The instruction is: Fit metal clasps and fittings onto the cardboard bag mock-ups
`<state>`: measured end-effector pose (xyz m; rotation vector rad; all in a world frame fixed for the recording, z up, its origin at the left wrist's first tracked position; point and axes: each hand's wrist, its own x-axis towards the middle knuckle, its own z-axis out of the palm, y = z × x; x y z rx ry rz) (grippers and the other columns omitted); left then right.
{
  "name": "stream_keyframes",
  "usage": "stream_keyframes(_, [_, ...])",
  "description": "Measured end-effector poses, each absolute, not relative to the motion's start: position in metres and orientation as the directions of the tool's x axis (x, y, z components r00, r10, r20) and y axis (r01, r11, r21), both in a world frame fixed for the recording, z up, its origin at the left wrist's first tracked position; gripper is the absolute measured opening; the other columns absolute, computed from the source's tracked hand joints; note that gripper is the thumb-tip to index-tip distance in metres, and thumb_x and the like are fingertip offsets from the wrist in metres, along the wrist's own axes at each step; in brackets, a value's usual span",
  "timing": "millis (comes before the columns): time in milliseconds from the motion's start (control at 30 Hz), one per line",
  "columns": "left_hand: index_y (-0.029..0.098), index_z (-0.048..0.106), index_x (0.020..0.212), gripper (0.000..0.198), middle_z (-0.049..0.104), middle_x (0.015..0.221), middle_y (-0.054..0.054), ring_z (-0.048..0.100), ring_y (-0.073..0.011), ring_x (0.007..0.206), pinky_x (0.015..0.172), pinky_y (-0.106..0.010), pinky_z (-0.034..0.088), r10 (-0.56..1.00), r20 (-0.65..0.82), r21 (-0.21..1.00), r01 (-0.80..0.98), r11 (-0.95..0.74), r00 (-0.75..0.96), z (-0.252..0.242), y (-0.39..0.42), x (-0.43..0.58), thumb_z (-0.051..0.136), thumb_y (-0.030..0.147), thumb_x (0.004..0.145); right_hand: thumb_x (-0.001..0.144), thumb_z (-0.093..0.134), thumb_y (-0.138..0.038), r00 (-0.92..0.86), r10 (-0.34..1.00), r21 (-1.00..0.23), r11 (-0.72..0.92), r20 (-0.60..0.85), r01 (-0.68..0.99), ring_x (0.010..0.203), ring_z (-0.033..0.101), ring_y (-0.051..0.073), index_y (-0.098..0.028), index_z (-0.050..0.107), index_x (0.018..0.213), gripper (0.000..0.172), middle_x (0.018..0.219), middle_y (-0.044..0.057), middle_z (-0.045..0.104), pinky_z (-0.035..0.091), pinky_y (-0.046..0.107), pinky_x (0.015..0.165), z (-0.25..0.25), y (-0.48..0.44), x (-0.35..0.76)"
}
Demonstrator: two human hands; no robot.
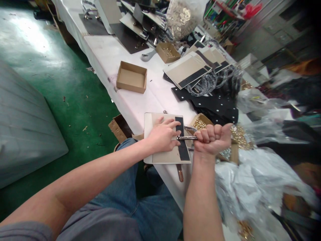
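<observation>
My left hand (164, 135) lies flat with spread fingers on a beige rectangular panel (165, 156), pressing near its black strip (185, 152). The panel rests at the table edge, above my lap. My right hand (209, 138) is a fist around a slim silver metal tool (188, 137), thumb pointing outward. The tool's tip meets the black strip beside my left fingertips; its handle end is hidden in my fist. Another silver bar (190, 128) shows just behind it. A brown-tipped strip (180, 174) sticks out from under the panel.
A small cardboard box (131, 78) stands on the white table (100, 50). Small gold parts fill a box (200, 123) beside my right hand. Beyond are stacked beige panels (187, 68), black pieces (215, 107) and a bag of parts (183, 18). Plastic bags (250, 177) crowd the right.
</observation>
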<state>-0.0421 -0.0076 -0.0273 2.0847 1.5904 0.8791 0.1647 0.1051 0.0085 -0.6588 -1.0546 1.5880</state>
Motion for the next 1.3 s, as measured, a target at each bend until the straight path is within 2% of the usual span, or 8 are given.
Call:
stream_keyframes(233, [0.032, 0.086, 0.129, 0.032, 0.063, 0.167, -0.005, 0.046, -0.0395, 0.16, 0.137, -0.068, 0.022, 0.95, 0.269, 0.629, 0.718, -0.297, 0.158, -0.027, -0.008, -0.042, 0.079, 0.042, 0.1, 0.098, 0.082, -0.064, -0.253, 0.965, -0.903, -0.048, 0.068, -0.427, 0.039, 0.011, 0.006, -0.024, 0.021, 0.062, 0.082, 0.051, -0.011, 0.017, 0.011, 0.026, 0.039, 0.008, 0.107, 0.164])
stream_keyframes(367, [0.033, 0.087, 0.128, 0.032, 0.063, 0.166, -0.005, 0.046, -0.0398, 0.16, 0.137, -0.068, 0.022, 0.951, 0.268, 0.628, 0.722, -0.292, 0.152, -0.028, -0.008, -0.041, 0.08, 0.042, 0.099, 0.1, 0.08, -0.063, -0.28, 0.956, -0.911, -0.035, 0.089, -0.411, 0.039, 0.012, 0.006, -0.024, 0.022, 0.062, 0.08, 0.051, -0.011, 0.017, 0.012, 0.026, 0.039, 0.014, 0.102, 0.156])
stream_keyframes(700, [0.033, 0.089, 0.123, 0.028, 0.065, 0.164, -0.003, 0.049, -0.0381, 0.157, 0.135, -0.065, 0.025, 0.95, 0.279, 0.639, 0.712, -0.293, 0.14, -0.028, -0.006, -0.041, 0.081, 0.045, 0.098, 0.102, 0.078, -0.065, -0.39, 0.919, -0.971, -0.035, 0.062, -0.237, 0.04, 0.014, 0.006, -0.024, 0.031, 0.061, 0.075, 0.052, -0.009, 0.022, 0.01, 0.027, 0.039, 0.037, 0.086, 0.11])
stream_keyframes(1033, [0.03, 0.091, 0.11, 0.02, 0.068, 0.159, -0.006, 0.052, -0.039, 0.152, 0.132, -0.066, 0.026, 0.942, 0.306, 0.677, 0.663, -0.319, 0.141, -0.029, -0.005, -0.044, 0.083, 0.039, 0.093, 0.099, 0.085, -0.062, -0.362, 0.911, -0.98, 0.192, 0.197, -0.05, 0.044, 0.026, 0.007, -0.024, 0.042, 0.061, 0.068, 0.055, -0.008, 0.03, 0.017, 0.03, 0.042, 0.038, 0.056, 0.079])
stream_keyframes(1167, [0.029, 0.091, 0.102, 0.016, 0.069, 0.158, -0.007, 0.053, -0.0393, 0.15, 0.13, -0.066, 0.028, 0.938, 0.312, 0.666, 0.669, -0.33, 0.152, -0.026, -0.006, -0.044, 0.083, 0.04, 0.094, 0.099, 0.085, -0.062, -0.32, 0.918, -0.972, 0.225, 0.235, -0.068, 0.045, 0.027, 0.008, -0.024, 0.043, 0.062, 0.068, 0.057, -0.008, 0.029, 0.017, 0.03, 0.043, 0.035, 0.048, 0.08])
stream_keyframes(1300, [0.03, 0.091, 0.107, 0.02, 0.069, 0.159, -0.007, 0.053, -0.0387, 0.15, 0.129, -0.066, 0.028, 0.94, 0.305, 0.644, 0.694, -0.321, 0.151, -0.022, -0.008, -0.043, 0.084, 0.043, 0.094, 0.099, 0.082, -0.066, -0.329, 0.929, -0.979, 0.123, 0.171, -0.162, 0.043, 0.023, 0.007, -0.025, 0.039, 0.062, 0.07, 0.055, -0.009, 0.028, 0.016, 0.03, 0.041, 0.04, 0.054, 0.097])
